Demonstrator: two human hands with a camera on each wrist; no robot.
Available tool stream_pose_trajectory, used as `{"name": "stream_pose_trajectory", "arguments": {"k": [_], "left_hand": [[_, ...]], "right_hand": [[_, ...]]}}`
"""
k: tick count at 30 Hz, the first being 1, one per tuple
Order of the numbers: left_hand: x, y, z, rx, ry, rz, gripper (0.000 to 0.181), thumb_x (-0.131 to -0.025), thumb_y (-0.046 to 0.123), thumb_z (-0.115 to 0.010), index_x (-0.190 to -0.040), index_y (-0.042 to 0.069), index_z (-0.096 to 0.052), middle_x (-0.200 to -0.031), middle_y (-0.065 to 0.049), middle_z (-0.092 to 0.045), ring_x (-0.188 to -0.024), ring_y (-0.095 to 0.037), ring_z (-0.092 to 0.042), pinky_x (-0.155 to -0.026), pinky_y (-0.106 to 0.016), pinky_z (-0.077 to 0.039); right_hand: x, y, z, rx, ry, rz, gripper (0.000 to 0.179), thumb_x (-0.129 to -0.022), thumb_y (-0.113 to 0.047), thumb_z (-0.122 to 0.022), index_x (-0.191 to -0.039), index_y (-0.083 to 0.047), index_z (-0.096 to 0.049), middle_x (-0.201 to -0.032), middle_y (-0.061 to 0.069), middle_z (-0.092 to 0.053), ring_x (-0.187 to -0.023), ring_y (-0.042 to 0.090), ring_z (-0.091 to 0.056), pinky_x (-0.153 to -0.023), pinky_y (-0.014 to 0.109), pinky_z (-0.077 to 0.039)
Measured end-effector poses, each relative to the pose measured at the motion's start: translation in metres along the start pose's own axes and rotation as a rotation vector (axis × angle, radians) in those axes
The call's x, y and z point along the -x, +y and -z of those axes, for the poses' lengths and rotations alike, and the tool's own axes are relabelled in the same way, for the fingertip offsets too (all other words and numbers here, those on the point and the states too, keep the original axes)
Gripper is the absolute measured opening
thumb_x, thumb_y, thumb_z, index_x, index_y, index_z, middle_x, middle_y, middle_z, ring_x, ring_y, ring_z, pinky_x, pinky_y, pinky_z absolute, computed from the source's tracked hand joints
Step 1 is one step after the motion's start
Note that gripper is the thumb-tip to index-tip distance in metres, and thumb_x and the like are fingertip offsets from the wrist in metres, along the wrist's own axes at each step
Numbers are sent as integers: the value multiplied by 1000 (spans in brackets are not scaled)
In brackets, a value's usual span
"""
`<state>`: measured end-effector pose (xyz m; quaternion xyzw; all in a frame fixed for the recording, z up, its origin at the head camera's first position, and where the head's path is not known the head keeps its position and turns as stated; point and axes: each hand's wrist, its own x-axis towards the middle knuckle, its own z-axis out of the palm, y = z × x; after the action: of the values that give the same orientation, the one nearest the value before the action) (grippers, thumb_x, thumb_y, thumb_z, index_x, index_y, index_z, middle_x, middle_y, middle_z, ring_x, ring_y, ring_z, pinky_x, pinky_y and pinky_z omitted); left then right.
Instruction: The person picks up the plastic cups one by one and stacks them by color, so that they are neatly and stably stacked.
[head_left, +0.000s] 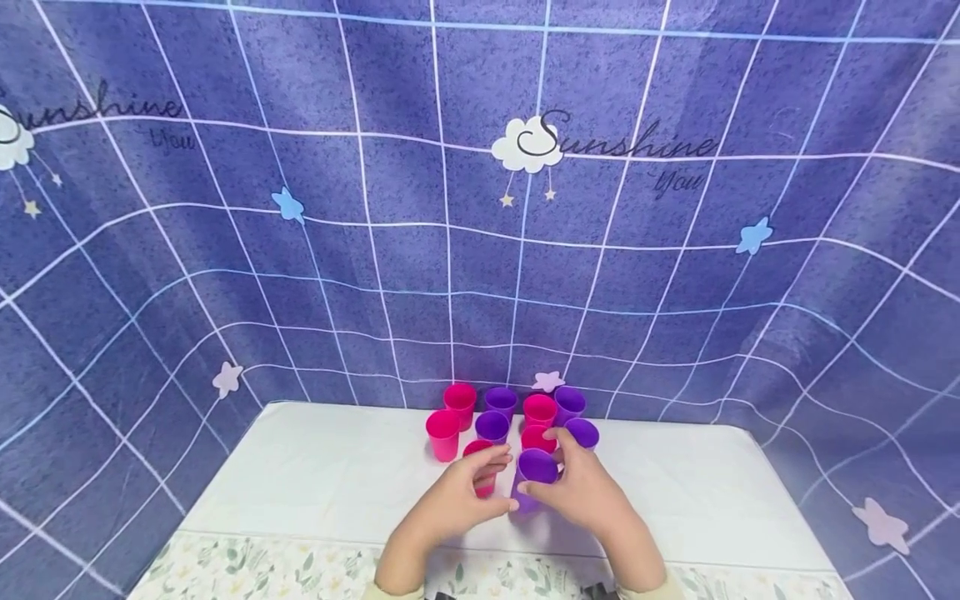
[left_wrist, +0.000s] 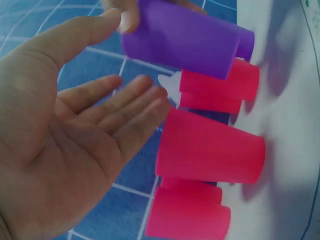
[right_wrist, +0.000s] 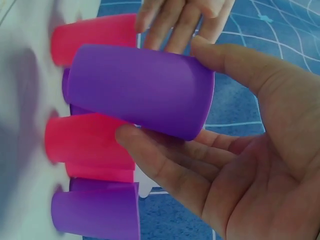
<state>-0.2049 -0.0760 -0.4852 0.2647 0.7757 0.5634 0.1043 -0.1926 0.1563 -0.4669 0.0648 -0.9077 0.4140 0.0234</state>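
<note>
A purple cup (head_left: 537, 468), mouth up and slightly tilted, is in my right hand (head_left: 592, 492). In the right wrist view my right thumb lies at its rim and the fingers (right_wrist: 165, 165) pass along its side. My left hand (head_left: 457, 500) is to the left of that cup, palm towards it, holding nothing. In the left wrist view its fingers (left_wrist: 132, 107) are nearly straight. A pink cup (left_wrist: 210, 147) stands just beyond the left hand, partly covered by it in the head view. Whether the held cup touches the table is hard to tell.
Behind the hands several pink cups (head_left: 442, 435) and purple cups (head_left: 491, 427) stand mouth up, close together. The table has a white cover (head_left: 315, 467) and a floral cloth (head_left: 247, 567) along its front. A blue grid-patterned curtain (head_left: 420, 208) closes off the back and sides.
</note>
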Motion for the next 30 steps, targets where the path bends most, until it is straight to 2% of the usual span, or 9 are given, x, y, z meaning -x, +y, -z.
{"name": "stream_pose_trajectory", "arguments": {"k": [4,7,14,20,26,30], "left_hand": [[7,-5,-4,-11,-14,21,74,-93,25,-82,-156,7,-48,-153,-18,-59,-144,-40,-55,-118,-54,-46],[9,-9,-6,-20,-5,28,76,-92,25,-83,-157,8,-47,-153,-17,-59,-144,-40,-55,-118,-53,-47],[6,-7,-7,-7,-10,14,79,-91,25,-84,-157,4,-46,-148,-15,-63,-141,-36,-59,-119,-53,-46],[4,-9,-10,5,17,32,82,-87,29,-87,-157,9,-48,-142,-8,-67,-137,-29,-62,-117,-43,-50],[5,-16,-10,32,33,36,72,-87,30,-87,-151,14,-55,-134,-4,-72,-128,-22,-68,-112,-34,-55],[6,-17,-7,39,38,27,69,-88,30,-87,-148,15,-57,-131,-3,-73,-125,-19,-69,-111,-33,-55]], "right_hand": [[4,-5,-1,-49,-48,16,87,-77,-41,-93,-146,-8,-52,-112,17,-74,-84,14,-72,-76,39,-62],[5,-8,1,-70,-70,31,87,-78,-41,-92,-147,-8,-51,-110,16,-74,-80,12,-71,-73,34,-61],[6,-14,8,-107,-99,45,89,-80,-43,-91,-151,-9,-48,-111,13,-73,-85,17,-72,-71,29,-61],[7,-15,4,-113,-114,75,88,-80,-44,-91,-151,-12,-49,-125,13,-69,-96,20,-70,-73,25,-61],[6,-18,-4,-74,-81,117,85,-78,-48,-91,-147,-17,-53,-123,7,-72,-100,20,-68,-75,25,-58],[7,-19,-4,-94,-81,108,80,-81,-49,-89,-146,-17,-55,-119,5,-72,-97,19,-68,-76,26,-59]]}}
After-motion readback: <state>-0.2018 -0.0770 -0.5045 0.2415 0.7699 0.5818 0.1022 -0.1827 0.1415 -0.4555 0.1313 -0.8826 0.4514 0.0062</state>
